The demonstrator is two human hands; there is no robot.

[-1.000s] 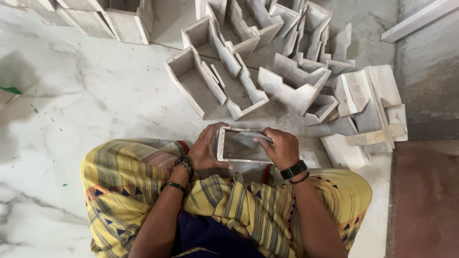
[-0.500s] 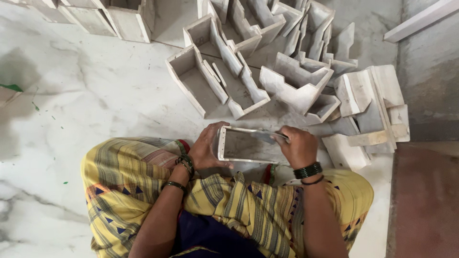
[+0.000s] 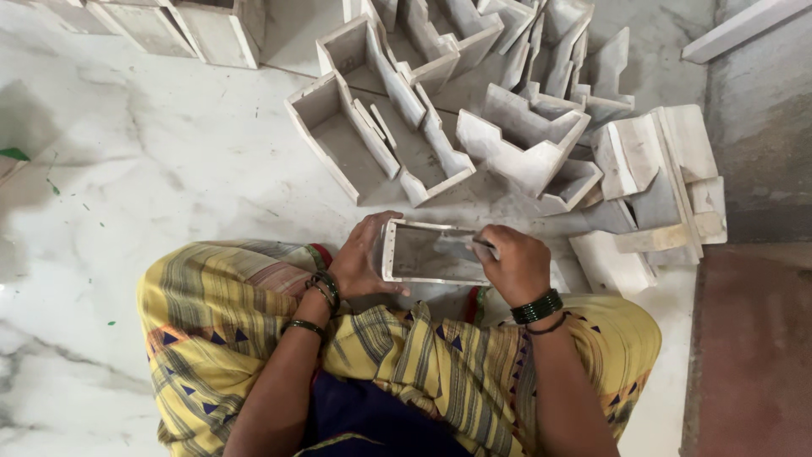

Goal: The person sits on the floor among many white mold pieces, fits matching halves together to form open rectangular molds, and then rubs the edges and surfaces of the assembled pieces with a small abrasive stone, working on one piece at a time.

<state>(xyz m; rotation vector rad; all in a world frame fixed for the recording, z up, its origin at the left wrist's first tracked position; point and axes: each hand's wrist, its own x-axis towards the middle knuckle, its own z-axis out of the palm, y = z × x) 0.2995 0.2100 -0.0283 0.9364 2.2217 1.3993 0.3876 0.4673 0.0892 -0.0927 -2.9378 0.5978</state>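
Observation:
I sit on a white marble floor (image 3: 161, 169) with a small open-topped white stone box (image 3: 427, 252) held over my lap. My left hand (image 3: 362, 258) grips the box's left end, thumb under its near edge. My right hand (image 3: 514, 264) rests on the box's right end, fingers closed around a thin dark tool (image 3: 480, 243) whose tip touches the inside of the box. Dark bangles sit on both wrists. The box's right end is hidden under my right hand.
A heap of similar white stone boxes (image 3: 474, 93) and cut pieces lies just ahead. More boxes (image 3: 169, 25) line the top left. Stacked flat slabs (image 3: 660, 182) sit to the right, beside a reddish floor strip (image 3: 748, 355). My yellow patterned garment (image 3: 245, 313) covers my knees.
My right hand has slid to the right along the box, and the thin tool now shows at its fingertips. The left hand keeps the same hold.

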